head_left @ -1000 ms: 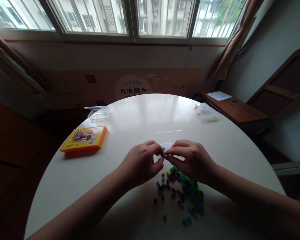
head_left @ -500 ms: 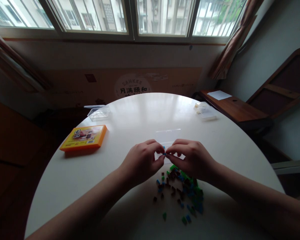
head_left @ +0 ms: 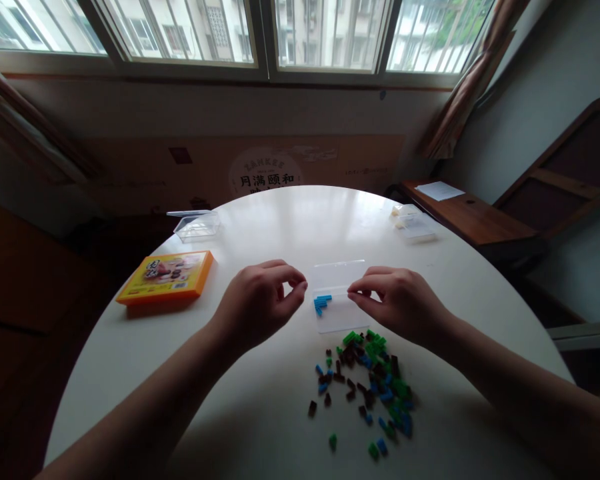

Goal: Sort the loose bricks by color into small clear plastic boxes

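My left hand point(head_left: 263, 300) hovers left of a clear plastic tray point(head_left: 347, 320), thumb and forefinger pinched together. Across the tray, my right hand point(head_left: 397, 297) is also closed in a pinch, its fingertips over the tray's right part. Whatever either pinch may hold is too small or hidden to make out. Between the hands, a small group of blue toy bricks point(head_left: 323, 303) lies at the tray's left side. Nearer to me is a loose pile of small green, brown and blue bricks point(head_left: 375, 373) on the white table.
An orange and yellow box point(head_left: 165, 277) lies on the round white table point(head_left: 260, 427) at left. Behind it stands an open clear container point(head_left: 197, 227). Another clear container point(head_left: 415, 223) with pale pieces beside it sits at the far right. A wooden side table point(head_left: 475, 217) holds paper.
My hands have moved apart from where their fingertips met around a small blue piece. The left went leftward, the right slightly rightward, uncovering the blue bricks on the tray.
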The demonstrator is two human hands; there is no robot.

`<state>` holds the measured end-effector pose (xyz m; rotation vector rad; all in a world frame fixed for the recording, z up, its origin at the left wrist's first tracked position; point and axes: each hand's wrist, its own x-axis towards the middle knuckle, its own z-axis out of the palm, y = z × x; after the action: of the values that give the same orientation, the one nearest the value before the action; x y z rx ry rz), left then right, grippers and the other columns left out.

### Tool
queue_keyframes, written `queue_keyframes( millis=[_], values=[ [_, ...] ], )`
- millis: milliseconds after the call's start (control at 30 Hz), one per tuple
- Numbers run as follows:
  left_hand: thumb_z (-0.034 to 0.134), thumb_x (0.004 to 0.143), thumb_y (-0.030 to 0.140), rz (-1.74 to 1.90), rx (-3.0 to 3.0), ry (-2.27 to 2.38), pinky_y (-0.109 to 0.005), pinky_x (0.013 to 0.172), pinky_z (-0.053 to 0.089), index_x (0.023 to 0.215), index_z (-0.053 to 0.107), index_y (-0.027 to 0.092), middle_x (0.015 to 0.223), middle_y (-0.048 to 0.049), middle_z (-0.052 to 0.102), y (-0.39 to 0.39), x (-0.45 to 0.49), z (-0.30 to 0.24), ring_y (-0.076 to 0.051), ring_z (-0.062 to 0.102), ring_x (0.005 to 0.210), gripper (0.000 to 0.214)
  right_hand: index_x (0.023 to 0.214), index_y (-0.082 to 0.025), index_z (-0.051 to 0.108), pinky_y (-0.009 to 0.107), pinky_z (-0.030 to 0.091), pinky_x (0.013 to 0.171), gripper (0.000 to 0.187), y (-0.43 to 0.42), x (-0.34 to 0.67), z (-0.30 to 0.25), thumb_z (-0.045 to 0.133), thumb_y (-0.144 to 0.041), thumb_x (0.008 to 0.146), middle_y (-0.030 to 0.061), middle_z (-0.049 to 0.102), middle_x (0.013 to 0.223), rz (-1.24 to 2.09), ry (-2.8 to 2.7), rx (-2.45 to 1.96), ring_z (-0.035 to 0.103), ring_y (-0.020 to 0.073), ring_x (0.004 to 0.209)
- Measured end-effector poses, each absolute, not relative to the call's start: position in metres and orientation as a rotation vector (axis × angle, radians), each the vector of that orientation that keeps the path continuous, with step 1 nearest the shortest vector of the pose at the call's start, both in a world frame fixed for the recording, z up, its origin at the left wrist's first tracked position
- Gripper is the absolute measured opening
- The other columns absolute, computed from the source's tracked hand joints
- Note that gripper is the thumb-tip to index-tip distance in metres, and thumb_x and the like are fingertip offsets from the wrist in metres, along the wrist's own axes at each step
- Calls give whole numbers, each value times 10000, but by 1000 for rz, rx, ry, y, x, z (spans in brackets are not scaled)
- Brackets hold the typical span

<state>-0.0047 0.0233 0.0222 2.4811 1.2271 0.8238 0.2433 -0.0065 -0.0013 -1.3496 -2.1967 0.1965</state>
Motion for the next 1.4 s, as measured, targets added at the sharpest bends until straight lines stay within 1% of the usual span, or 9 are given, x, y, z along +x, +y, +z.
queue_keyframes(
  millis=[233,333,467,700,833,933,1033,1167,1400],
  values=[
    [601,809,173,474,2652,1104,-218,551,413,858,727,227,833,5,702,28,-9,16,-100,560,583,146,1046,-266,736,260,411,654,263,-7,235,-7,567,-164,871,1,679,884,271,-2395,-1141,574,132,753],
    [577,801,138,416,2662,1063,-223,562,424,922,737,255,896,2,717,29,-7,11,-99,563,581,232,1084,-279,729,276,397,657,333,-4,230,-7,538,-120,864,21,651,874,253,-2512,-1070,551,153,776],
    [555,784,105,391,2684,1017,-232,591,445,954,739,272,929,2,723,30,-8,8,-111,589,612,301,1093,-294,728,291,373,654,346,-1,221,-6,514,-122,882,36,626,878,200,-2586,-1088,531,164,777],
    [545,784,102,419,2708,1017,-241,587,453,947,738,255,937,-7,731,30,-7,8,-118,602,612,295,1023,-295,745,291,351,643,304,-2,216,-3,552,-122,863,30,630,873,220,-2656,-1120,517,159,753],
    [541,787,101,454,2711,1006,-242,595,469,937,736,250,945,-10,731,31,-8,7,-120,613,624,287,942,-286,753,293,372,661,280,-3,224,-1,565,-103,843,20,637,866,260,-2643,-1155,529,161,774],
    [537,797,100,495,2706,1028,-245,591,469,934,739,242,935,-16,730,31,-9,6,-120,613,620,283,941,-288,753,290,390,674,270,-2,231,0,578,-108,839,16,638,856,276,-2597,-1193,545,161,790],
    [536,794,94,538,2698,1039,-241,578,463,912,739,237,910,-14,727,31,-9,6,-114,603,601,275,974,-273,750,285,402,678,231,-1,233,0,589,-152,860,20,652,856,270,-2541,-1228,563,159,793],
    [524,778,72,515,2703,986,-230,574,465,881,738,226,905,-17,726,31,-8,7,-107,602,594,283,920,-250,760,274,393,631,170,-3,226,1,593,-276,899,23,681,839,244,-2489,-1312,591,153,765],
    [496,771,65,436,2696,925,-240,608,487,885,731,224,897,-30,719,29,-3,7,-132,644,647,307,855,-293,776,260,374,562,159,-2,218,2,620,-316,871,-11,715,825,322,-2495,-1446,611,137,690]
  ],
)
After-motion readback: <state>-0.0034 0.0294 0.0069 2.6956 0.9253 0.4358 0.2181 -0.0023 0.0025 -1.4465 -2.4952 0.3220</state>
